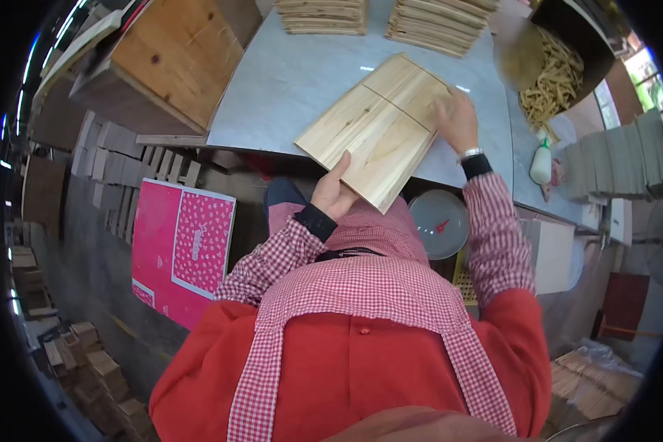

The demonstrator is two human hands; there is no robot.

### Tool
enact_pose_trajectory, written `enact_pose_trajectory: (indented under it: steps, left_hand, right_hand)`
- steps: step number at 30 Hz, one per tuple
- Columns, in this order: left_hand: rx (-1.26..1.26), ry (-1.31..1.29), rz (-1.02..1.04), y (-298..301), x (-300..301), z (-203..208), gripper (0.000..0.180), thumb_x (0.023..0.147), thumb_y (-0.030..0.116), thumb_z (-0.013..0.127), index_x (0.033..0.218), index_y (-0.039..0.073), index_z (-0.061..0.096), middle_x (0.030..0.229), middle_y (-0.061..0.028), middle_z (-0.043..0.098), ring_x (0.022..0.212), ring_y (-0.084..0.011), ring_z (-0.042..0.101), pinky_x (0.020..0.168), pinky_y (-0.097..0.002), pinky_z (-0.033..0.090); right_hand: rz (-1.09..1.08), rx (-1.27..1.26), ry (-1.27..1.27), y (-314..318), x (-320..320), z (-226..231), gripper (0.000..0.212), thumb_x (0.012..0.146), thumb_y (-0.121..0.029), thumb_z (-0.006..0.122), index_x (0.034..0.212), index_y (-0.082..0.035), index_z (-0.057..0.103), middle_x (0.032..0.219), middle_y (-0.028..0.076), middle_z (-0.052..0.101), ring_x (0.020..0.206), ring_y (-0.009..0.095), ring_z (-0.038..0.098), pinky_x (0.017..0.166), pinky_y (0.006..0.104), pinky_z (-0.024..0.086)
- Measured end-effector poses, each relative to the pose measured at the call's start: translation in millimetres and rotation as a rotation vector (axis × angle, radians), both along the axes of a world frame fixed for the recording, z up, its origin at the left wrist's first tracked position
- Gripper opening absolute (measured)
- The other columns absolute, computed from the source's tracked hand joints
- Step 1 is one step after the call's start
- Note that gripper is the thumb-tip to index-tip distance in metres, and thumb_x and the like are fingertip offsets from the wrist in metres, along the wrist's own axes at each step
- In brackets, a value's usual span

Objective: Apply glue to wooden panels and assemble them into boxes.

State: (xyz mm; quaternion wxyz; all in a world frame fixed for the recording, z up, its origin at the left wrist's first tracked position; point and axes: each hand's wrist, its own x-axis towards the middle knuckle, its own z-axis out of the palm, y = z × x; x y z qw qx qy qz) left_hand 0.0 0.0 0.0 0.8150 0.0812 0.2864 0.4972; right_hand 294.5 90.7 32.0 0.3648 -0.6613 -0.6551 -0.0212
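A pale wooden panel (390, 129) with a thin dark line across its far part lies tilted, partly over the table edge and toward my lap. My left hand (336, 193) grips its near left corner, thumb on top and fingers underneath. At the panel's right edge, close to the end of the dark line, my right hand (458, 121) has its fingers curled together and pointing down at the wood. They are slightly blurred, and whatever they hold is hidden.
Stacks of thin wooden boards (438, 26) stand at the table's (265, 96) far side. On the right are a bin of small wooden pieces (552, 81), a white squeeze bottle (541, 163) and grey stacked sheets (619, 162). A wooden box (177, 59) sits left; a grey basin (438, 221) is below.
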Motion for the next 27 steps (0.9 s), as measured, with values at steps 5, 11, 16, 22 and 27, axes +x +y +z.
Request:
enact_pose_trajectory:
  steps: [5,11,16,22,27]
  left_hand:
    - [-0.195,0.246,-0.283,-4.7,-10.3,37.2,0.054,0.095,0.031,0.056,0.138,0.004,0.034,0.135,-0.013,0.046,0.125,-0.0296,0.046,0.106,-0.0519,0.036]
    - [-0.13,0.227,-0.202,-8.3,-18.8,36.3,0.052,0.096,0.027,0.055,0.139,0.005,0.035,0.135,-0.013,0.047,0.123,-0.029,0.048,0.103,-0.0505,0.04]
    - [-0.143,0.2,-0.156,-15.9,-37.5,25.4,0.052,0.096,0.02,0.056,0.14,0.005,0.034,0.137,-0.0138,0.046,0.124,-0.029,0.047,0.104,-0.0495,0.04]
    - [-0.161,0.179,-0.169,9.5,-22.0,9.5,0.052,0.093,0.012,0.059,0.138,0.003,0.035,0.135,-0.0135,0.048,0.124,-0.0292,0.048,0.105,-0.0454,0.04]
    - [-0.14,0.171,-0.189,15.4,-33.4,16.9,0.05,0.094,0.013,0.057,0.138,0.001,0.036,0.134,-0.0164,0.049,0.124,-0.0308,0.048,0.106,-0.0484,0.039]
  right_hand:
    - [-0.01,-0.086,-0.157,59.3,3.7,-1.0,0.042,0.08,-0.029,0.061,0.109,0.001,0.061,0.112,0.023,0.061,0.108,0.038,0.056,0.091,0.0449,0.046]
    - [-0.051,-0.226,-0.21,71.9,-36.0,19.4,0.035,0.08,-0.029,0.06,0.097,0.001,0.065,0.1,0.021,0.063,0.097,0.037,0.059,0.085,0.0462,0.048]
    - [0.005,-0.051,-0.111,65.4,-64.4,45.5,0.036,0.079,-0.031,0.061,0.098,0.0,0.064,0.103,0.021,0.062,0.101,0.036,0.058,0.087,0.044,0.047]
    - [-0.02,0.0,-0.133,49.8,-17.0,-4.0,0.04,0.078,-0.03,0.064,0.106,-0.001,0.061,0.113,0.021,0.059,0.104,0.039,0.055,0.092,0.0469,0.043]
    - [-0.391,0.282,-0.17,-10.7,96.7,9.2,0.043,0.077,-0.029,0.067,0.109,-0.002,0.06,0.117,0.023,0.057,0.11,0.038,0.053,0.095,0.0472,0.041]
